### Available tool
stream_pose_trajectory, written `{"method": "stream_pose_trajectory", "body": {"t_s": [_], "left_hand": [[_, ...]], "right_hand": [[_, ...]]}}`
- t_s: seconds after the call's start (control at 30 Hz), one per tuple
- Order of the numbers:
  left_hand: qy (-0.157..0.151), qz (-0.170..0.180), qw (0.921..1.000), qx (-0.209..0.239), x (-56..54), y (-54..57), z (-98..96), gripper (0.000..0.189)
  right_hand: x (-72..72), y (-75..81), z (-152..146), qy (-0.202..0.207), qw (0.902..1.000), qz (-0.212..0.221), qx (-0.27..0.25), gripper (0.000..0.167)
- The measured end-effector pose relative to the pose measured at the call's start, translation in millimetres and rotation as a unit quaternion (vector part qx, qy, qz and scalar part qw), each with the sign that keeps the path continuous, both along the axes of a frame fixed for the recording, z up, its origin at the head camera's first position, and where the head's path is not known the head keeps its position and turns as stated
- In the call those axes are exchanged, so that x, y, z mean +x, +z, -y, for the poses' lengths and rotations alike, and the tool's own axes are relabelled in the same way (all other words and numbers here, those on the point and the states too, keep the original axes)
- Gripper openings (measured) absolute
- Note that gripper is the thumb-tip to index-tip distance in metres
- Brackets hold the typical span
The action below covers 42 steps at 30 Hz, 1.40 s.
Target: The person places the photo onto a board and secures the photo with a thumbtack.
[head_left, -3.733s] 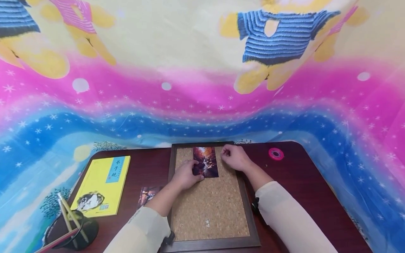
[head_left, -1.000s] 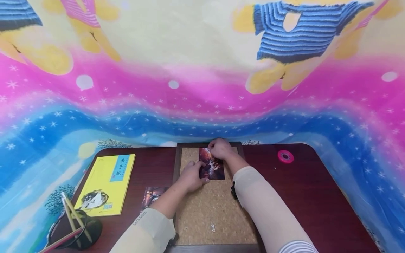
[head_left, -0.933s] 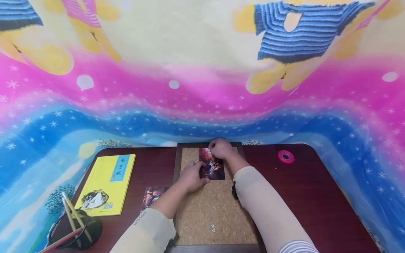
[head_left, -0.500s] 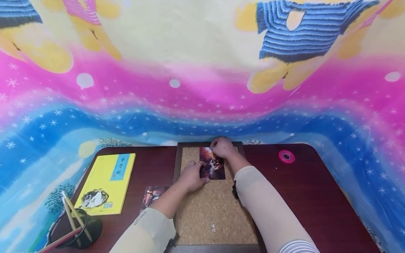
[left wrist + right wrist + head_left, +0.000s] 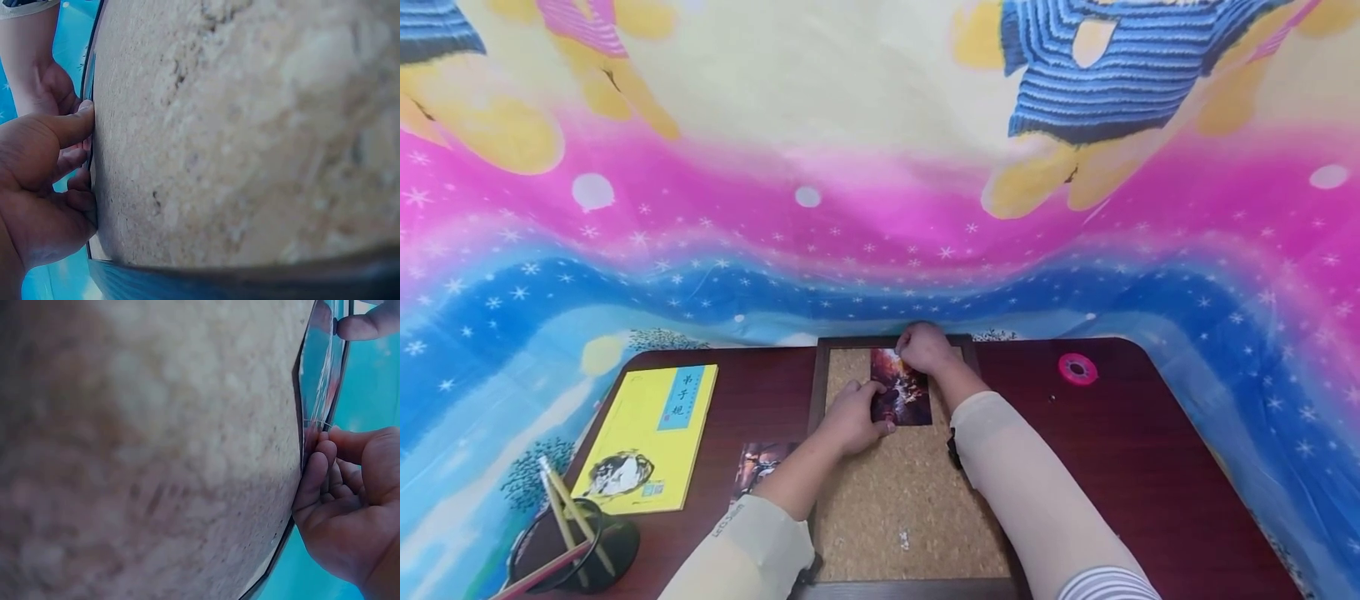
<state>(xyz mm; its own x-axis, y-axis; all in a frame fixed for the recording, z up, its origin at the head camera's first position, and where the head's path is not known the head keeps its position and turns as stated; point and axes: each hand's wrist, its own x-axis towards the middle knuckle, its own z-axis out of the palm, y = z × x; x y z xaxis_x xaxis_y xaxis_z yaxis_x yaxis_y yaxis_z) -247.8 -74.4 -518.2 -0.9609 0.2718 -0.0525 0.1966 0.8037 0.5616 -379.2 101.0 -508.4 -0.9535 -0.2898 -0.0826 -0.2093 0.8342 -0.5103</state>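
Note:
A photo print [image 5: 906,408] of an orange and dark scene lies on the upper part of a framed cork board [image 5: 902,492]. My left hand [image 5: 852,419] presses the photo's left side and lower left corner with spread index finger and thumb. Over the photo's top right part is my right hand [image 5: 928,350], its fingers curled. The right wrist view shows the right hand [image 5: 350,487] with thumb and index finger pinching a thin pin [image 5: 317,422] close at the photo. The left wrist view shows the left hand [image 5: 47,181] with fingertips at the board surface.
Left of the board lie a yellow book [image 5: 647,442] and a second photo [image 5: 760,467], partly behind the left arm. A mesh pen cup [image 5: 617,550] with pencils stands front left. A pink ring-shaped holder [image 5: 1078,369] sits right. Behind hangs a patterned cloth [image 5: 880,250].
Since the earliest frame my right hand has moved left, from the board's right edge onto the photo's upper part. Over the last second it stays nearly still. The left hand keeps its place on the photo.

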Motion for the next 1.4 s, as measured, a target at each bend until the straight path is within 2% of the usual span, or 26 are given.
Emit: {"method": "stream_pose_trajectory", "body": {"t_s": [0.17, 0.47, 0.67, 0.77, 0.93, 1.23, 1.4], "left_hand": [[0.000, -0.003, 1.0000, -0.002, 0.0, -1.1, 0.4, 0.066], [0.000, 0.005, 1.0000, -0.005, 0.3, -0.3, 1.3, 0.066], [0.002, -0.003, 1.0000, -0.001, 1.8, -0.3, 1.4, 0.066], [0.003, -0.002, 1.0000, -0.002, 1.7, -0.6, 0.8, 0.066], [0.004, 0.001, 1.0000, -0.005, 1.0, -0.9, -0.2, 0.066], [0.000, 0.014, 0.9999, -0.002, 1.1, 1.5, -3.0, 0.066], [0.002, 0.016, 0.9999, 0.005, 2.2, 3.7, 0.2, 0.066]], "right_hand": [[0.0, 0.9, 1, -0.003, 0.9999, 0.015, 0.005, 0.024], [-0.4, 0.9, 5, -0.006, 0.9996, 0.012, 0.025, 0.019], [-0.6, -0.3, 13, 0.016, 0.9970, 0.008, 0.075, 0.039], [-1.1, 0.0, 14, 0.016, 0.9966, 0.012, 0.080, 0.036], [-2.6, -2.0, 10, 0.026, 0.9973, 0.009, 0.069, 0.017], [3.7, 0.7, -14, 0.030, 0.9985, 0.041, -0.022, 0.016], [8.7, 7.3, -23, 0.048, 0.9967, 0.050, -0.042, 0.022]]}}
